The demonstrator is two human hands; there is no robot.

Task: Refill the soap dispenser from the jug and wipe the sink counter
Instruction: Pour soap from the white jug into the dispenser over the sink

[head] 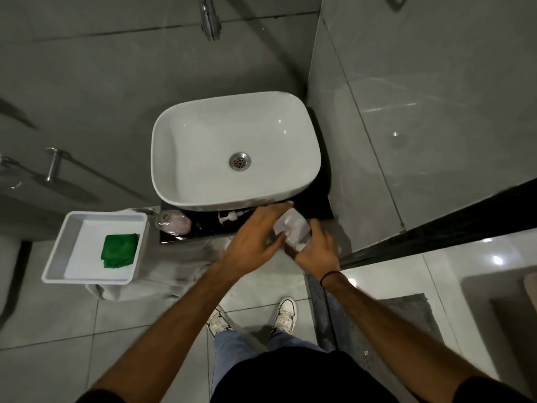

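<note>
Down at the counter edge, both hands close around a clear jug (293,231): left hand (255,237) fingers curled over its top, right hand (318,250) gripping beneath; its tilt is unclear.

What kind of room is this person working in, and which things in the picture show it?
Most likely a bathroom or washroom: a white countertop basin with a metal drain, a chrome tap above it, and glossy tiled walls.

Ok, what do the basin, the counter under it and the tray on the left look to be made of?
Basin: glazed white ceramic, judging by the glossy highlights. Counter: polished black stone or similar; it mirrors the pump lying on it. Tray: matte pale plastic, probably, with thin moulded walls.
</note>
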